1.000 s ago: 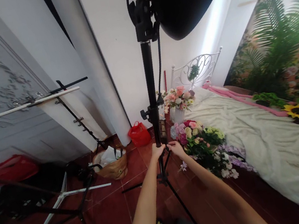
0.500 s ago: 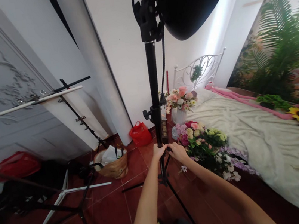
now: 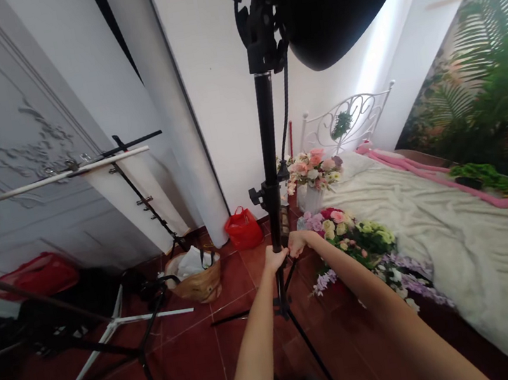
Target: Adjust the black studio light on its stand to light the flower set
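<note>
A black light stand (image 3: 268,130) rises upright in front of me, carrying a large black lamp reflector (image 3: 326,5) tilted to the right. Around its lower pole, my left hand (image 3: 275,258) is closed. My right hand (image 3: 298,243) is closed just right of the pole, its wrist bent and its fingers pinching at the stand's knob, which they mostly hide. Higher up, another locking knob (image 3: 255,196) sticks out to the left of a collar. The stand's black tripod legs (image 3: 310,348) spread over the red tiles, and a cable hangs beside the pole.
Artificial flowers (image 3: 337,228) lie close on the right, beside a bed with a cream blanket (image 3: 465,246). Left of the stand are a red bag (image 3: 243,229), a wicker basket (image 3: 201,282) and a white stand leg (image 3: 158,314). A white crossbar (image 3: 41,183) reaches in from the left.
My right hand has turned, its wrist rising and knuckles rolling over beside the pole. My left hand keeps its grip on the pole. The whole view has shifted slightly.
</note>
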